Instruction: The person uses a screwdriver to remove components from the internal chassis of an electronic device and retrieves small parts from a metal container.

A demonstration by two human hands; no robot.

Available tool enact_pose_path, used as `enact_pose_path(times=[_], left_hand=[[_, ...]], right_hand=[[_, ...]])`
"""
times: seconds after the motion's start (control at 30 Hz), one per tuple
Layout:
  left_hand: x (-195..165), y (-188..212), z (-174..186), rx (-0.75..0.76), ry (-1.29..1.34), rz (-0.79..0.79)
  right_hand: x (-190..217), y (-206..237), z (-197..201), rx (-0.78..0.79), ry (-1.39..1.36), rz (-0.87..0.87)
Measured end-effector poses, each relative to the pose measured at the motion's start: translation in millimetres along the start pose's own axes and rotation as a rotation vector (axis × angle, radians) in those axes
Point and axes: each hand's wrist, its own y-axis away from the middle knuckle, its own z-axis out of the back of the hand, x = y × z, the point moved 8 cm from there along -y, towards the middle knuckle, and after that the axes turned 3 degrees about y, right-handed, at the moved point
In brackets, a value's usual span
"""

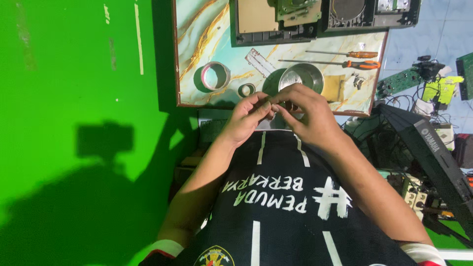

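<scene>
Hands [276, 111] pinching tiny part, orientation unclear

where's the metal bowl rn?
Head view: metal bowl sits on the marble-patterned board, just beyond the hands, below the two orange-handled screwdrivers.

A very small part [274, 109], too small and too hidden to be identified, is pinched between the fingertips of both hands. It is held just in front of the near edge of the marble-patterned board [197, 29], directly below the round metal bowl [301, 77] that stands on that board. Only a pale, greyish sliver of it is seen; its shape and tilt cannot be told.
</scene>
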Motion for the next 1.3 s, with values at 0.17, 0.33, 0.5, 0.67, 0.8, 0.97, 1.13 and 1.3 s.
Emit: enact_pose_path(times=[0.17, 0.33, 0.5, 0.67, 0.8, 0.97, 1.13, 1.3], left_hand=[[-1, 1, 3, -0.008, -0.104, -0.059], [-6, 4, 2, -0.031, -0.344, -0.083], [10, 5, 5, -0.064, -0.443, -0.035], [34, 0, 34, -0.169, -0.601, -0.023], [20, 0, 59, -0.4, -1.081, -0.161], [-7, 6, 55, -0.505, -1.538, -0.297], [-5, -21, 61, -0.533, -1.75, -0.135], [5, -22, 72, -0.5, -1.701, -0.161]], right_hand=[[-2, 4, -4, 0.036, -0.025, 0.032], [-14, 11, -9, 0.026, -0.014, -0.029], [-31, 17, -13, 0.041, -0.002, -0.09], [-58, 17, -24, 0.05, -0.037, -0.13], [-67, 7, -34, 0.044, 0.3, 0.159], [-100, -6, -69, 0.069, 0.554, 0.212], [-135, -28, -105, 0.188, 0.982, 0.248], [-155, -33, -117, 0.374, 1.077, 0.14]])
